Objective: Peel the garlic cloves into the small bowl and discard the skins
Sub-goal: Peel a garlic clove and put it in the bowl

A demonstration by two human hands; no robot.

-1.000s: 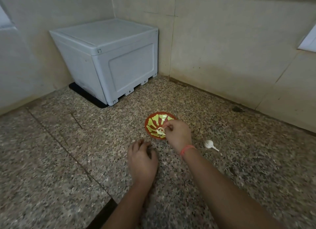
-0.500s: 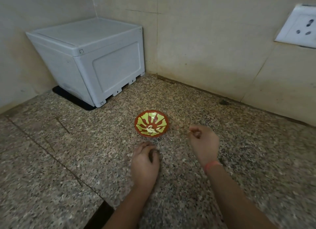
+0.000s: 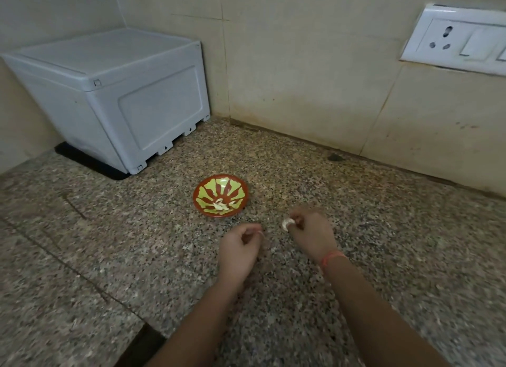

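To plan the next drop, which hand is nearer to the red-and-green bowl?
Left. The left hand is just on the near side of the red-and-green bowl, close to its rim; the right hand, pinching a garlic piece, is farther off to the bowl's right.

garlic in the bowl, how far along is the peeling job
Done: a few peeled cloves lie in the small bowl. In hand: the right hand pinches a white garlic piece near the bowl; the left hand is curled, contents unclear. Left: peeling that piece, dropping it in, discarding skins.
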